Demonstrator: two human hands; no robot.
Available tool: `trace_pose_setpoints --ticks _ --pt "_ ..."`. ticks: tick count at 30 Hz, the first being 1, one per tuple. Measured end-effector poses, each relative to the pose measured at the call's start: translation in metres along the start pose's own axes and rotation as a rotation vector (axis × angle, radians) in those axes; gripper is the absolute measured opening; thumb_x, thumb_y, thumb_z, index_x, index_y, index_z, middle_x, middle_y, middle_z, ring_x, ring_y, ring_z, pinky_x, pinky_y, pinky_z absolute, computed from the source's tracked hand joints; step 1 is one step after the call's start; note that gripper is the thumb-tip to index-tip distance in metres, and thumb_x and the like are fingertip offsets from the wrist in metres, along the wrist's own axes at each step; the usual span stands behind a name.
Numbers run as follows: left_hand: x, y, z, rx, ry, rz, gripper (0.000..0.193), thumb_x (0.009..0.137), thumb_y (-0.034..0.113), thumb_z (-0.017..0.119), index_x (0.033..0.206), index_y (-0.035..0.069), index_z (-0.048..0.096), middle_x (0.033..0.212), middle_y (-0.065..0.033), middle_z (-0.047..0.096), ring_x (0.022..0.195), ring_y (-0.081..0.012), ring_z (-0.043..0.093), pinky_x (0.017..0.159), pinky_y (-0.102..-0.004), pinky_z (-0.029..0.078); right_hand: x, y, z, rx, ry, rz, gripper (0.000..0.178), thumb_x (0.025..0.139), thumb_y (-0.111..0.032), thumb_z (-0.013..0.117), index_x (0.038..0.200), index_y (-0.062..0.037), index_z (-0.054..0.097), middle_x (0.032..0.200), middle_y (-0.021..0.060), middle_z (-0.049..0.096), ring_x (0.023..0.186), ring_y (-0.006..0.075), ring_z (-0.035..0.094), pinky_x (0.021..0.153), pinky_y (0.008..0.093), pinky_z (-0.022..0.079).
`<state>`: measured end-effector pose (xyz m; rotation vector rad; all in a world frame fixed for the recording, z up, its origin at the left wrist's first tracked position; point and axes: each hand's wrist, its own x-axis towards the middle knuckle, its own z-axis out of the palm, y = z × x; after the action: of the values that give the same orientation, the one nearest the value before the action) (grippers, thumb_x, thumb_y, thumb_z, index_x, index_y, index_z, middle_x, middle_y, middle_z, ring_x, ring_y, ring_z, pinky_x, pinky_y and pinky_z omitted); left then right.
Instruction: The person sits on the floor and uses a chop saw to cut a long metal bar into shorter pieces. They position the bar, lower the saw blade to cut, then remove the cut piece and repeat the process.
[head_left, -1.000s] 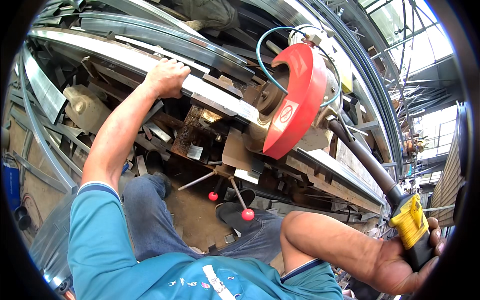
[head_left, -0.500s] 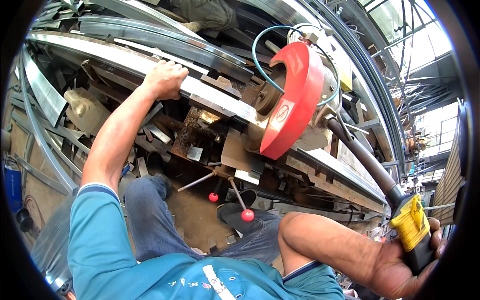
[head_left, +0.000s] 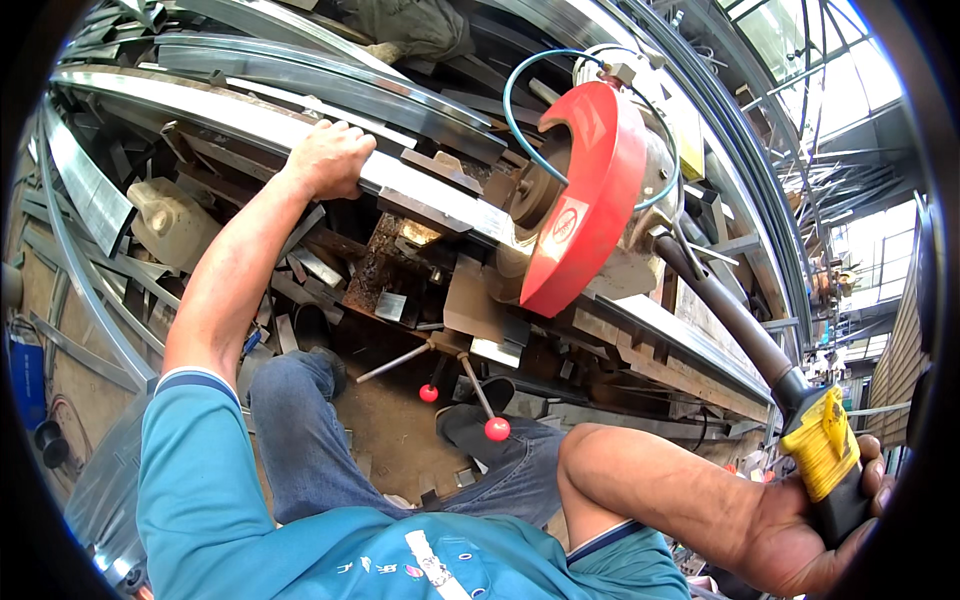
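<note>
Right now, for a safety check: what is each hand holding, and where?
Left hand grips the long metal bar on its top edge; right hand grips the saw lever at its yellow-black handle end.

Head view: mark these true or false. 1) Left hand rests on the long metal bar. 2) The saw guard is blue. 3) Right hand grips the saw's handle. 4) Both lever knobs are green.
1) True: the left hand presses on the metal bar.
2) False: the saw guard is red.
3) True: the right hand is closed around the handle, which has a yellow part.
4) False: the lever knobs are red.
</note>
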<state>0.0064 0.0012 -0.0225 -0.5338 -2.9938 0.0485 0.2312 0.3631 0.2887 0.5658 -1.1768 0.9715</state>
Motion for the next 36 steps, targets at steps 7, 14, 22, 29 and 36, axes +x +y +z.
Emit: trace_pose_setpoints --ticks 7,14,22,29,36 --pt "0.0005 -0.0001 -0.0006 0.009 -0.010 -0.001 0.050 0.067 0.029 0.089 0.106 0.010 0.064 0.110 -0.0077 0.070 0.114 -0.0271 0.063 0.102 -0.0425 0.047 0.0001 -0.0015 -0.0015 0.023 -0.002 0.021 0.011 0.080 -0.013 0.070 0.091 -0.0156 0.069 0.077 0.0039 0.067 0.064 0.0228 0.063 0.064 0.0417 0.052" --pt "0.0005 -0.0005 -0.0017 0.006 -0.024 -0.003 0.051 0.068 0.030 0.089 0.108 0.010 0.064 0.111 -0.0079 0.070 0.115 -0.0272 0.063 0.103 -0.0426 0.046 -0.0009 -0.0016 -0.0008 0.015 -0.011 0.025 0.011 0.080 -0.013 0.071 0.090 -0.0156 0.069 0.078 0.0033 0.067 0.065 0.0227 0.063 0.065 0.0418 0.052" --pt "0.0005 0.0001 -0.0021 0.001 -0.021 -0.002 0.051 0.069 0.030 0.089 0.108 0.010 0.064 0.111 -0.0079 0.070 0.116 -0.0269 0.063 0.103 -0.0420 0.046 -0.0008 -0.0022 -0.0020 0.025 -0.012 0.031 0.011 0.081 -0.014 0.071 0.091 -0.0158 0.069 0.077 0.0028 0.067 0.066 0.0226 0.063 0.065 0.0424 0.052" --pt "0.0000 -0.0006 -0.0009 0.002 -0.016 0.000 0.051 0.069 0.030 0.089 0.108 0.010 0.064 0.110 -0.0078 0.070 0.115 -0.0269 0.063 0.103 -0.0422 0.046 -0.0026 -0.0019 -0.0006 0.012 0.004 0.018 0.012 0.080 -0.014 0.071 0.092 -0.0158 0.068 0.076 0.0027 0.066 0.065 0.0232 0.062 0.064 0.0421 0.052" --pt "0.0010 0.0004 -0.0005 0.003 -0.007 -0.001 0.050 0.068 0.029 0.088 0.106 0.010 0.064 0.109 -0.0075 0.070 0.114 -0.0266 0.063 0.101 -0.0422 0.046 -0.0036 -0.0027 -0.0006 0.027 0.012 0.025 0.014 0.081 -0.014 0.070 0.095 -0.0152 0.067 0.077 0.0031 0.066 0.065 0.0230 0.062 0.064 0.0406 0.052"
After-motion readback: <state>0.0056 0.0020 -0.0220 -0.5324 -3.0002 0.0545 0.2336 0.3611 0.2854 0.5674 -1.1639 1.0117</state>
